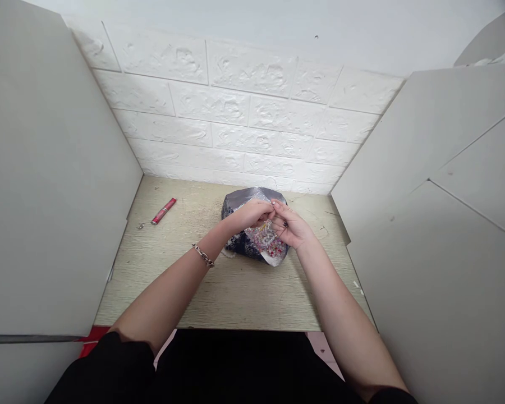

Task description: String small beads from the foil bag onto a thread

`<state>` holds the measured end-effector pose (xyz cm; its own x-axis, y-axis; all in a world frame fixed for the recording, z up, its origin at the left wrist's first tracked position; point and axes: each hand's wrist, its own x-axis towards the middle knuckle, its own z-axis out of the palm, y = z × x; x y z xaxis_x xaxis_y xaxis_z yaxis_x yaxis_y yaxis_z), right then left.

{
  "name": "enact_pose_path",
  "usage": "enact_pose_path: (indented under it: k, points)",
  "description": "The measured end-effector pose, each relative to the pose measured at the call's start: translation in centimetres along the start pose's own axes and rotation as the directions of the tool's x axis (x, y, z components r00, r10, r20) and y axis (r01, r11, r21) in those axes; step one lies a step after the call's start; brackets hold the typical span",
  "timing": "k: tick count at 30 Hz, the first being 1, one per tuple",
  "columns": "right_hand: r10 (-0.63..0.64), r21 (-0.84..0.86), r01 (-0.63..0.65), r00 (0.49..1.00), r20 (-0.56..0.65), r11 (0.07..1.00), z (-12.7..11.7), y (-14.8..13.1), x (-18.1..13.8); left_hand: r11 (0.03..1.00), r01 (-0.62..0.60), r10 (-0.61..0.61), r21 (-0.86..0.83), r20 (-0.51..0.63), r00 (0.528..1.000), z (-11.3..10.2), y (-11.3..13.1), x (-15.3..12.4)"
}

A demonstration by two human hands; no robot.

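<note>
A dark blue patterned bag point(244, 245) with a silvery inside stands on the table, and many small colourful beads point(270, 247) show in its open part. Above the beads my left hand point(255, 214) is closed, with its fingertips in a pinch. Close against it, my right hand point(295, 227) is turned palm inward, thumb and fingertip pressed together near the left fingers. Whatever the fingertips hold is too small to make out. A small dark spot, perhaps a ring or bead, shows at the right fingers.
To the left on the wooden table point(252, 303) lies a red tube point(164, 211), with a small metal bit point(140, 226) beside it. Thin thread-like pieces point(325, 229) lie at right. Grey panels point(421, 224) flank both sides, and a white brick-pattern wall point(231, 101) closes the back.
</note>
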<state>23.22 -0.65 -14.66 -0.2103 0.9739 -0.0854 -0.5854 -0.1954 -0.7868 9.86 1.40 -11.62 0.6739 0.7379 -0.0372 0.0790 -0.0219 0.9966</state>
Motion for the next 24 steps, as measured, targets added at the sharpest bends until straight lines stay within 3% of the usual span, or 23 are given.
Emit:
enact_pose_path:
  k: [24]
  points:
    - [-0.014, 0.029, 0.014, 1.0, 0.011, 0.999, -0.21, 0.05, 0.12, 1.0, -0.012, 0.012, -0.004, -0.012, 1.0, -0.19, -0.31, 0.19]
